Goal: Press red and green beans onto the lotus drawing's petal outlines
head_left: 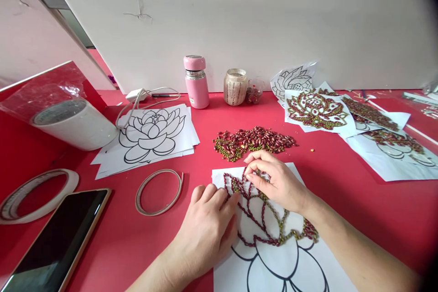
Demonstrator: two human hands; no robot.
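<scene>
A sheet of white paper [226, 278] with a black-outlined lotus lies before me. Red beans [263, 219] and green mung beans [281, 226] run along many of its upper petal lines. My left hand [208, 226] rests curled on the sheet's left side, its index fingertip at the beaded left petals. Whether anything sits under its fingers is hidden. Over the top of the flower, my right hand [273, 180] is closed with thumb and index finger together; anything pinched there is too small to make out. Just beyond lies a loose bean pile [255, 141], red and green mixed.
Stacked lotus printouts [153, 137] lie left, near a tape ring [159, 191], white tape roll [41, 191], large film roll [75, 123] and phone [58, 237]. Along the wall stand a pink flask [196, 84] and glass jar [235, 86]. Bean-covered sheets [318, 109] lie right.
</scene>
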